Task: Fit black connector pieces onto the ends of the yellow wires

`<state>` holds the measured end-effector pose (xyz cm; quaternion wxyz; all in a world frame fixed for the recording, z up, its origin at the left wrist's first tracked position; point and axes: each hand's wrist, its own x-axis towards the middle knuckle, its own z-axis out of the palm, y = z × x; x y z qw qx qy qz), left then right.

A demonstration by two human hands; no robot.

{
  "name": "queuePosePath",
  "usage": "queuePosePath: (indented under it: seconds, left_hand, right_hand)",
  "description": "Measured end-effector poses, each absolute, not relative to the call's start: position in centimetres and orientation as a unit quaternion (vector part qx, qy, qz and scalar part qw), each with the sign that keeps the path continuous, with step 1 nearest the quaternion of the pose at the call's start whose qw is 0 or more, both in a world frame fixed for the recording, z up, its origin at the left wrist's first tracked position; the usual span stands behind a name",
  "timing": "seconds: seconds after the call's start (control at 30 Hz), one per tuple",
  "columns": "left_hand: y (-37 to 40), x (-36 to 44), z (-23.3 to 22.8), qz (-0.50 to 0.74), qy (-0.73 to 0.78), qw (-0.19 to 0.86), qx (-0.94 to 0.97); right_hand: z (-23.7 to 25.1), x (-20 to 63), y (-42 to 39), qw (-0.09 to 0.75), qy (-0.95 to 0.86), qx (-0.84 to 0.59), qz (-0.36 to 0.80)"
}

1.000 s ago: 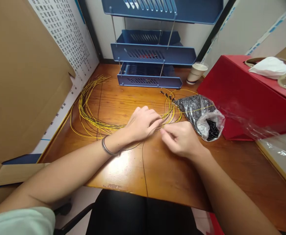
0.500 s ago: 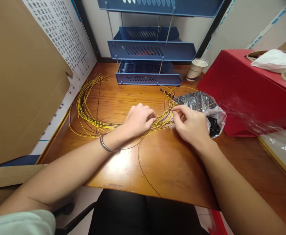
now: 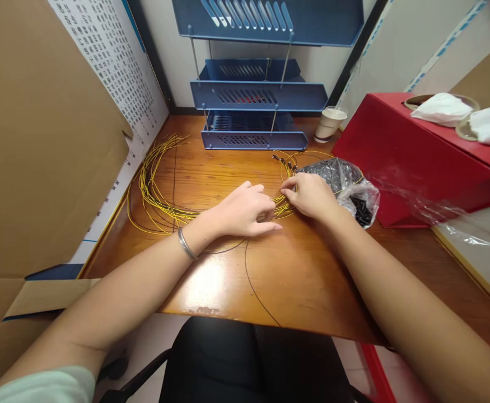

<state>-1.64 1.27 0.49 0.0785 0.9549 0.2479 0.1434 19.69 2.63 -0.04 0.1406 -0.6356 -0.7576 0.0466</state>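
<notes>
Frame centre: left hand (image 3: 245, 211) lies flat, pinning yellow wire bundle (image 3: 154, 193) to desk (image 3: 295, 274). Right hand (image 3: 309, 195) pinches one strand, separating it; bag of black parts (image 3: 348, 184) just beside.

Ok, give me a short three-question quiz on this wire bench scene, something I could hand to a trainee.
1. True or false: the left hand rests on the bundle of yellow wires.
2. What lies just right of the right hand?
A. a plastic bag of small black parts
B. a pair of scissors
C. a roll of tape
3. Fill in: the paper cup stands between the blue tray rack and the ____ box.

Key
1. True: its fingers lie over the wires on the wooden desk.
2. A
3. red
</notes>
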Motion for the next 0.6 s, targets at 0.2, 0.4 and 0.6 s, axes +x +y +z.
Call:
queuePosePath:
  seconds: [0.2, 0.4, 0.6]
  left_hand:
    - [1.2, -1.8, 1.1, 0.066, 0.251, 0.081, 0.962]
    - [1.0, -1.5, 0.8, 0.058, 0.238, 0.070, 0.967]
    - [0.7, -1.4, 0.9, 0.089, 0.218, 0.064, 0.970]
  right_hand:
    - [-1.0, 20.0, 3.4, 0.154, -0.746, -0.646, 0.048]
    - [-1.4, 20.3, 3.1, 0.237, -0.710, -0.659, 0.075]
    - [-1.1, 19.9, 3.2, 0.227, -0.727, -0.639, 0.114]
